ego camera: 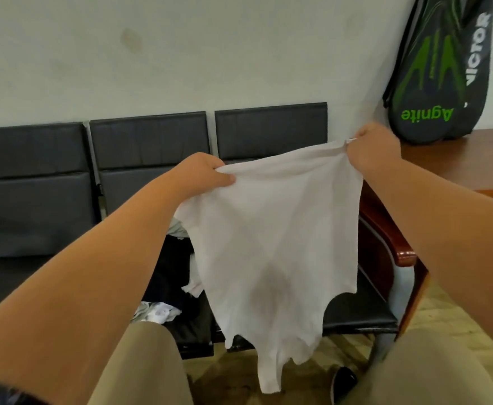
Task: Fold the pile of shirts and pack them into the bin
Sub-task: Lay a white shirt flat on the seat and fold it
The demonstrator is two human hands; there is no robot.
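black bench seats [149, 147], racket bag [444, 71] on wooden desk [458, 159], wall [181, 48]

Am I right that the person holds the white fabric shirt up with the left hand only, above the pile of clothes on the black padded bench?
Not quite: the head view shows both hands. The left hand and the right hand each grip the white fabric shirt, above the pile of clothes on the black padded bench.
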